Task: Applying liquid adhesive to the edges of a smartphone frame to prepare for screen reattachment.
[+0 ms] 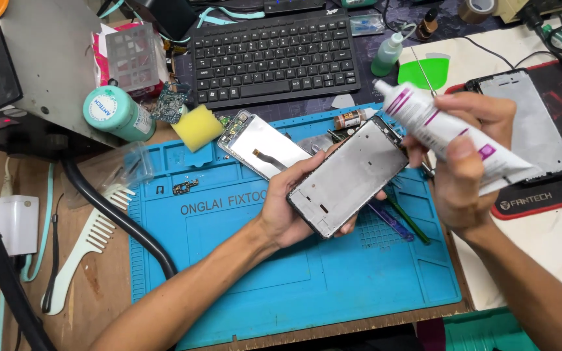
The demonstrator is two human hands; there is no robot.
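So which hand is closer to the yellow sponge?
The left. The left hand holds the phone frame over the blue mat, just right of and below the yellow sponge. The right hand holds the white tube much farther right.

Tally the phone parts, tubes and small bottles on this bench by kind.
Phone frames and screens: 3: grey metal frame in left hand, white screen panel, grey frame
White tube, right hand: 1
Small bottles: 3
Total: 7

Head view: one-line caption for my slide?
Left hand holds phone frame above blue mat; right hand grips white tube.
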